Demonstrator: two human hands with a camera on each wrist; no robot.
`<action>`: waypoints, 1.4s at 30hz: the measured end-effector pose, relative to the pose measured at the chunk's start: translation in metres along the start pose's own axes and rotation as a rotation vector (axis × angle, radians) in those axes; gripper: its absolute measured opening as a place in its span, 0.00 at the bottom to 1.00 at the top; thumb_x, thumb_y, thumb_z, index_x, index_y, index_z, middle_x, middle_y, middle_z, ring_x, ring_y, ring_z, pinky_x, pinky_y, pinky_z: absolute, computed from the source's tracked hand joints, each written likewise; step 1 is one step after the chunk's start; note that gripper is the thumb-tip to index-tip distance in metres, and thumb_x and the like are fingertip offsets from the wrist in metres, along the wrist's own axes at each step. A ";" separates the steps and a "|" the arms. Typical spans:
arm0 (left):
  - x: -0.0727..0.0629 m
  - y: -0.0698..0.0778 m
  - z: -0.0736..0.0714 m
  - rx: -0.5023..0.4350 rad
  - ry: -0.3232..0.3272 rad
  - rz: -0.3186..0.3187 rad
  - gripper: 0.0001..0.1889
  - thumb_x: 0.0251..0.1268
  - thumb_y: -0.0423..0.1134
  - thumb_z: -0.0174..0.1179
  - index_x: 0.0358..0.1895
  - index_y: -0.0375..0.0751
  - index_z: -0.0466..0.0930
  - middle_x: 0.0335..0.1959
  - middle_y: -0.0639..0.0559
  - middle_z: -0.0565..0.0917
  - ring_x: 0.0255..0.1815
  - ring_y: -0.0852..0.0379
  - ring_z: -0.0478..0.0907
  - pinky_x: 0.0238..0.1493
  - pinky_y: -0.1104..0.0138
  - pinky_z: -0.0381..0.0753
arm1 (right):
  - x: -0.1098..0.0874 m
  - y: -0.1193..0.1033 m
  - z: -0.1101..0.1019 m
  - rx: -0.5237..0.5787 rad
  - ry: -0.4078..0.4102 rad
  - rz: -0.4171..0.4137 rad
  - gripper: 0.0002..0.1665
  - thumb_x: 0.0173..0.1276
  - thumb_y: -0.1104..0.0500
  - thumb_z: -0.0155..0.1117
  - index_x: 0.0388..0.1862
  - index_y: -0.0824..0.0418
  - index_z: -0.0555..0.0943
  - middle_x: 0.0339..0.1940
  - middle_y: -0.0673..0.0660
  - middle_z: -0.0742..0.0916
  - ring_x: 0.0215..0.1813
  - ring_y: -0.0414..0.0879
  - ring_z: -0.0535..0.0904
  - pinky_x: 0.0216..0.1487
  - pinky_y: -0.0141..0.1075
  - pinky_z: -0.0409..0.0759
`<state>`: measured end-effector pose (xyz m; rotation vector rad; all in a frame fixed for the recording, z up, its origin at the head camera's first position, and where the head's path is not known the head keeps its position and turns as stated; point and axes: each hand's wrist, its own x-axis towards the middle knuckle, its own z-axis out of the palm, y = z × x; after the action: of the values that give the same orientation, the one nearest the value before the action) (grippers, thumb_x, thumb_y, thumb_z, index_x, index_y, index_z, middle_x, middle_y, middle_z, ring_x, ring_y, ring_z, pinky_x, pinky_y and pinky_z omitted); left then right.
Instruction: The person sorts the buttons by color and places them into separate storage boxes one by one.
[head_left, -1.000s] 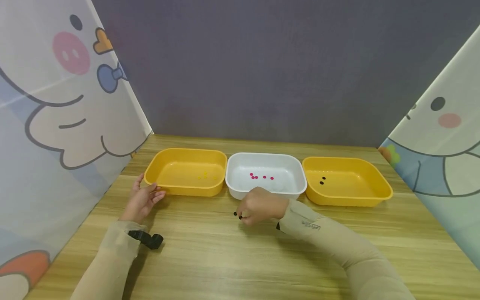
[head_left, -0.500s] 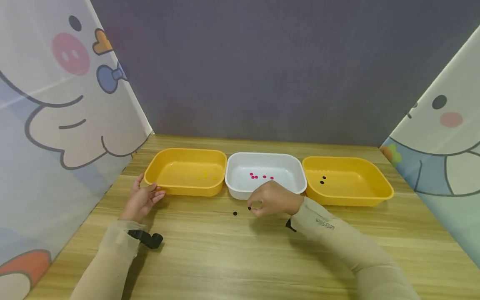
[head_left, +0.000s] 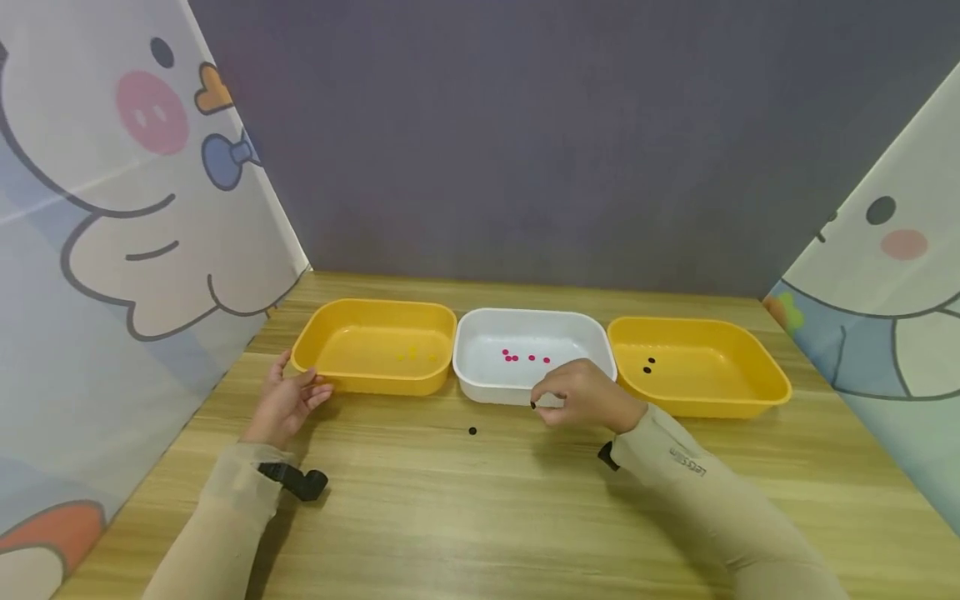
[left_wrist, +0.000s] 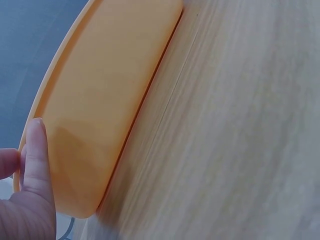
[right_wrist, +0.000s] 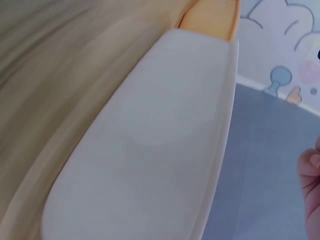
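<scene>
In the head view my right hand (head_left: 581, 394) pinches a small black disc (head_left: 533, 406) between thumb and finger, in front of the white tray (head_left: 480, 388). A second black disc (head_left: 472, 431) lies on the table to its left. My left hand (head_left: 287, 404) rests at the front left corner of the left yellow tray (head_left: 382, 386), fingers loosely extended against it. The left wrist view has a straight finger (left_wrist: 37, 160) along this tray's outer wall. Only part of my right hand (right_wrist: 311, 172) shows at the right wrist view's edge; the disc is hidden there.
Several yellow discs (head_left: 412, 353) lie in the left tray and several red discs (head_left: 512, 358) in the white one. Two black discs (head_left: 648, 366) are in the right yellow tray (head_left: 705, 407). The trays stand side by side on the wooden table (head_left: 420, 517), before a grey partition (head_left: 495, 150).
My right hand has lifted one black disc from beside the other and moved it to the right, along the white tray's front. The left hand has stayed at its tray corner.
</scene>
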<state>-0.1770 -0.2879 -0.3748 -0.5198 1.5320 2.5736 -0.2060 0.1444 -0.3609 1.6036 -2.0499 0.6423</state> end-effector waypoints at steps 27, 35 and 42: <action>0.000 -0.002 0.001 -0.001 0.001 0.012 0.42 0.75 0.27 0.39 0.75 0.64 0.22 0.27 0.49 0.74 0.22 0.56 0.80 0.30 0.70 0.86 | -0.072 0.024 -0.068 -0.175 0.052 0.408 0.11 0.40 0.70 0.71 0.25 0.60 0.85 0.14 0.37 0.67 0.19 0.29 0.56 0.17 0.24 0.58; 0.000 -0.003 0.002 -0.001 0.009 0.022 0.42 0.74 0.26 0.39 0.75 0.63 0.22 0.26 0.49 0.74 0.21 0.56 0.81 0.29 0.70 0.86 | -0.083 0.037 -0.093 -0.319 -0.074 0.514 0.08 0.46 0.66 0.71 0.28 0.58 0.85 0.14 0.38 0.72 0.18 0.29 0.55 0.16 0.27 0.60; -0.001 -0.003 0.003 -0.003 0.022 0.024 0.43 0.74 0.26 0.40 0.75 0.63 0.23 0.26 0.49 0.75 0.21 0.57 0.81 0.29 0.70 0.86 | -0.089 0.057 -0.115 -0.312 -0.182 0.661 0.07 0.52 0.64 0.70 0.32 0.63 0.85 0.14 0.43 0.73 0.16 0.34 0.57 0.16 0.29 0.58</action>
<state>-0.1760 -0.2841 -0.3757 -0.5345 1.5503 2.5972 -0.2344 0.2943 -0.3297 0.8209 -2.6742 0.3585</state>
